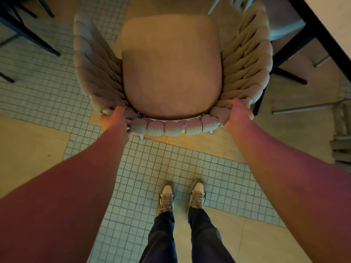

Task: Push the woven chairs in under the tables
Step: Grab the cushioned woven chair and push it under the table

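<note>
A beige woven chair (171,128) with a tan seat cushion (171,73) stands on the tiled floor right in front of me, its back toward me. My left hand (112,118) grips the left end of the backrest's top rim. My right hand (238,112) grips the right end of the same rim. A table with a pale top and dark edge (322,31) runs along the upper right, beside the chair's right arm. The chair's front edge lies near the top of the view.
Dark table or chair legs (28,33) stand at the upper left. A dark leg (288,52) and pale metal chair legs (302,109) lie to the right of the chair. My feet in sneakers (182,196) stand on small white tiles behind the chair.
</note>
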### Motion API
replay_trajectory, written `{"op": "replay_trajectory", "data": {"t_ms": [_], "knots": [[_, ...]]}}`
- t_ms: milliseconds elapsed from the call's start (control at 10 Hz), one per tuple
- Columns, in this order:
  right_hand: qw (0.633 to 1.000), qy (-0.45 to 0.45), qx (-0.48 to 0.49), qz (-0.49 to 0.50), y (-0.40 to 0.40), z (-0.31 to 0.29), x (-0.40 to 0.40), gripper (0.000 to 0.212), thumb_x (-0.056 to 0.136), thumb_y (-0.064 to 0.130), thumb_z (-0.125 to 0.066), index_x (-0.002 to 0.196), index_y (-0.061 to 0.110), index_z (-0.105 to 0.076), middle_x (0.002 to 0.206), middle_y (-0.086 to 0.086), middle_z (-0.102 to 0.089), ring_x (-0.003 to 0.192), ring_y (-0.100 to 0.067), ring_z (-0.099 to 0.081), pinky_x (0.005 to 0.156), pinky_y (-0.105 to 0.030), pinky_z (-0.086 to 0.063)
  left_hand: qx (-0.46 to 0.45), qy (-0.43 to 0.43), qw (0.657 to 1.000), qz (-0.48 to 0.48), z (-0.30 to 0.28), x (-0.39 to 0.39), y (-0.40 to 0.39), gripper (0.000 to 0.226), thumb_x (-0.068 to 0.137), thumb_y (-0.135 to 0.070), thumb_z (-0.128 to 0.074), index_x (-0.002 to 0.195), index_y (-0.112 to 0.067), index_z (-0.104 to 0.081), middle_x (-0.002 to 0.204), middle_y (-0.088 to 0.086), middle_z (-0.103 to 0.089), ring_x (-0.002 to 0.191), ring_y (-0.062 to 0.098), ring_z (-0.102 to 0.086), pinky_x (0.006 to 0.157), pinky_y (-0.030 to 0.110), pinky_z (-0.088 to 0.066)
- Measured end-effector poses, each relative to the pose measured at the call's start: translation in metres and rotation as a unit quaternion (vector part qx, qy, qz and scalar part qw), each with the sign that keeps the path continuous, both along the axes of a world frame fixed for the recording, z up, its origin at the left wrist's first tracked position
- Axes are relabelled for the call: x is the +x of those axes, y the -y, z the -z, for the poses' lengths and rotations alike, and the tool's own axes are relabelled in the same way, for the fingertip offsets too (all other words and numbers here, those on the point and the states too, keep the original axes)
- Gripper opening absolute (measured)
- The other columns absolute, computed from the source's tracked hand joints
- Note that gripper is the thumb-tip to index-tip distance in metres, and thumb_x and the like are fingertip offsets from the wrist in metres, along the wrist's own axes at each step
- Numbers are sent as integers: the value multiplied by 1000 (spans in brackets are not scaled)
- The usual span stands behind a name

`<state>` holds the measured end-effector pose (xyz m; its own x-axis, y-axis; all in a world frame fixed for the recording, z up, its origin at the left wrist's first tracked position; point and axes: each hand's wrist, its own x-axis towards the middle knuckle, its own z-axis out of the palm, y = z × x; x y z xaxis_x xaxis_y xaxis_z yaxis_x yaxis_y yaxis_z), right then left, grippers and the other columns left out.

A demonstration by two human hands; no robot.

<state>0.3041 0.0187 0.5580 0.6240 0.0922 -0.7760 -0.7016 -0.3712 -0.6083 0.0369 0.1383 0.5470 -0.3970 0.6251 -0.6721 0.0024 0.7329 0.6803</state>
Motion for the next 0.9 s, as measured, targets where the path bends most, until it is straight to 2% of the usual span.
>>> {"op": "replay_trajectory", "data": {"t_ms": [100, 200, 300, 400, 500, 600, 700, 800, 900], "knots": [[1000, 2, -5, -28, 2, 16, 4, 54, 82, 22, -63, 132, 11, -48, 99, 0, -59, 71, -12, -53, 75, -32, -49, 7, -8, 1000, -2, 4, -2, 0, 53, 77, -24, -64, 127, -16, -52, 85, -1, -63, 71, 16, -64, 51, 30, -49], [999, 7, -34, 19, 4, 14, 5, 63, 75, 32, -72, 131, 15, -48, 108, -3, -59, 92, -20, -59, 84, -39, -51, -16, 5, 999, 29, 1, -7, -1, 59, 76, -35, -71, 129, -19, -49, 107, 4, -63, 88, 21, -65, 56, 36, -54], [991, 95, -87, -47, 4, 4, 9, 83, 73, 42, -75, 142, 19, -35, 132, -9, -52, 117, -31, -54, 93, -39, -45, -46, -37, 997, 53, -9, -17, -7, 74, 71, -52, -74, 132, -21, -47, 123, 6, -58, 106, 27, -59, 75, 47, -56], [946, 245, -135, -165, 4, -10, 30, 85, 76, 38, -70, 146, 20, -27, 139, -11, -49, 118, -34, -55, 81, -34, -43, -11, -81, 995, 59, -19, -26, -30, 75, 73, -56, -70, 133, -19, -46, 126, 10, -56, 107, 31, -57, 83, 49, -54], [909, 292, -172, -243, -3, -20, 57, 75, 78, 29, -64, 143, 17, -30, 137, -15, -47, 116, -37, -53, 83, -40, -46, 16, -83, 995, 54, -27, -25, -56, 67, 76, -48, -69, 131, -18, -45, 121, 11, -57, 97, 29, -59, 92, 53, -51], [889, 280, -194, -307, -14, -20, 77, 77, 80, 24, -64, 145, 14, -26, 141, -17, -42, 122, -39, -49, 92, -45, -48, 13, -116, 991, 66, -27, -24, -73, 69, 76, -44, -69, 134, -15, -44, 126, 14, -58, 108, 34, -59, 94, 53, -49], [875, 288, -199, -335, -30, -18, 98, 81, 83, 20, -61, 150, 18, -16, 148, -20, -33, 126, -42, -44, 95, -49, -45, 13, -190, 975, 113, -25, -24, -89, 66, 78, -42, -69, 131, -10, -46, 126, 18, -60, 111, 38, -59, 93, 48, -49], [850, 315, -196, -375, -46, -19, 118, 80, 88, 17, -54, 154, 20, -8, 155, -18, -23, 130, -43, -40, 96, -49, -42, 26, -231, 962, 145, -25, -21, -107, 61, 80, -38, -68, 128, -6, -48, 123, 20, -61, 109, 39, -60, 85, 44, -48], [811, 361, -187, -420, -62, -19, 140, 76, 90, 13, -50, 154, 20, -9, 151, -19, -27, 122, -45, -46, 90, -48, -45, 41, -301, 929, 210, -26, -19, -128, 57, 82, -34, -66, 127, -5, -47, 124, 24, -59, 112, 42, -57, 89, 46, -47]]}}
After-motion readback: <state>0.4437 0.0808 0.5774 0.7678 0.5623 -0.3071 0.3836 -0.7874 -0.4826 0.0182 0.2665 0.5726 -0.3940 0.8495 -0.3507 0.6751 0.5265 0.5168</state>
